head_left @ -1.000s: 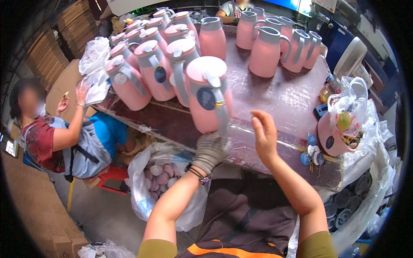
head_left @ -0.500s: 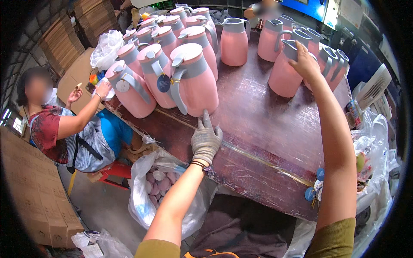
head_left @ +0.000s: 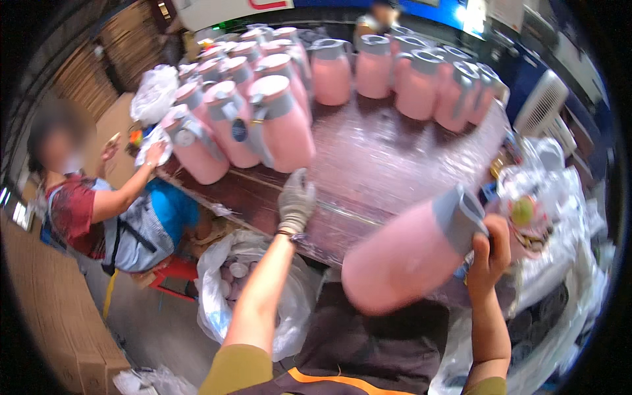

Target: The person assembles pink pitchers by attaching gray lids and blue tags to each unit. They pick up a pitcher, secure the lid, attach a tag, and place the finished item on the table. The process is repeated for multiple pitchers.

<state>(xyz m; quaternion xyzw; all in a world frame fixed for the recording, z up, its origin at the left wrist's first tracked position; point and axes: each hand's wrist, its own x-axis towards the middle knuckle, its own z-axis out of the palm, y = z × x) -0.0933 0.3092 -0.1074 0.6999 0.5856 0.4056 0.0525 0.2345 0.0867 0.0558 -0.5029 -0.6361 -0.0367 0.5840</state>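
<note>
My right hand (head_left: 490,253) is closed on the grey rim of a pink jug (head_left: 398,253). This jug has no lid and is held tilted above the table's front edge, its base toward the lower left. My left hand (head_left: 297,201), in a pale work glove, lies on the dark red table (head_left: 349,210) with its fingers out. Its fingertips are just below the base of a lidded pink jug (head_left: 286,135). Next to that stands another lidded jug with a dark round tag (head_left: 238,130), and left of it one with a white tag (head_left: 186,137).
More pink jugs without lids (head_left: 418,92) line the far right. A plastic bag of round pinkish pieces (head_left: 240,270) sits below the table's edge. At the left a co-worker (head_left: 85,204) sits by the table; another person (head_left: 377,20) is at the back. Clear plastic bags (head_left: 553,217) crowd the right side.
My right hand has taken a lidless jug from the far right group and brought it toward me, tipping it over. My left hand stays by the lidded jug. The view has shifted.
</note>
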